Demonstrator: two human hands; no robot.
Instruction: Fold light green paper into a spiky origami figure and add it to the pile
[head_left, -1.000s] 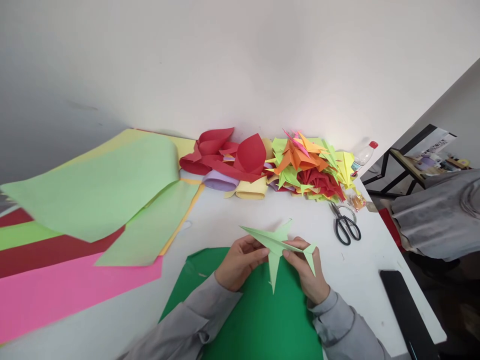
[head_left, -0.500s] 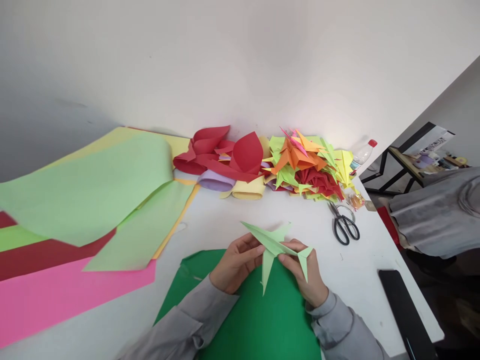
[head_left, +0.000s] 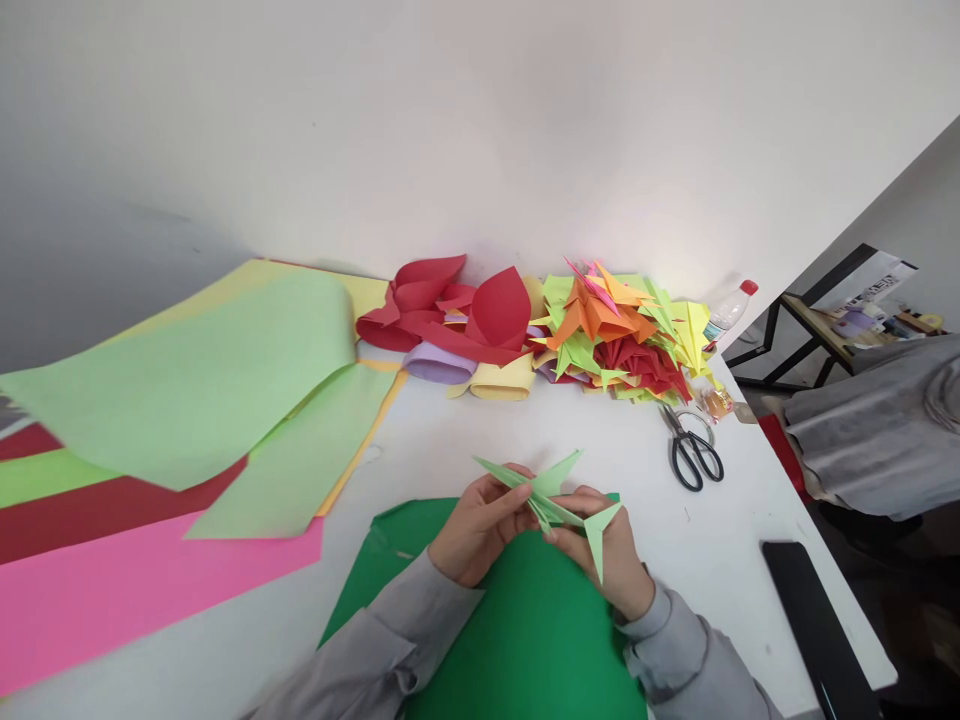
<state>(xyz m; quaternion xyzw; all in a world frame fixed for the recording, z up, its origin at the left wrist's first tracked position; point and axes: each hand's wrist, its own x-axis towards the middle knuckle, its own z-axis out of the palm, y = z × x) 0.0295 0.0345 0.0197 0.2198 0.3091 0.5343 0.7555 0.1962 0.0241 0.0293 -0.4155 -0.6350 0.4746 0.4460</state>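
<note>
Now folding a light green paper plane (head_left: 551, 490), pinched by left hand (head_left: 480, 525) and right hand (head_left: 611, 560). Next probably pressing the crease firmly. Scissors (head_left: 694, 450) at two o'clock.

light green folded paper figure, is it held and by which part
Yes: left hand and right hand pinch the light green folded paper figure at its narrow middle body.

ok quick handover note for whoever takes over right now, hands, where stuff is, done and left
Left hand: pinching the light green folded paper figure at its pointed end.
Right hand: gripping the same figure near its middle, above the dark green sheet.
Scissors lie shut to the right; pile of folded figures sits by the wall; big sheets to the left.
Done: figure mostly folded, points formed.
Left: probably final creases, then the pile.
</note>
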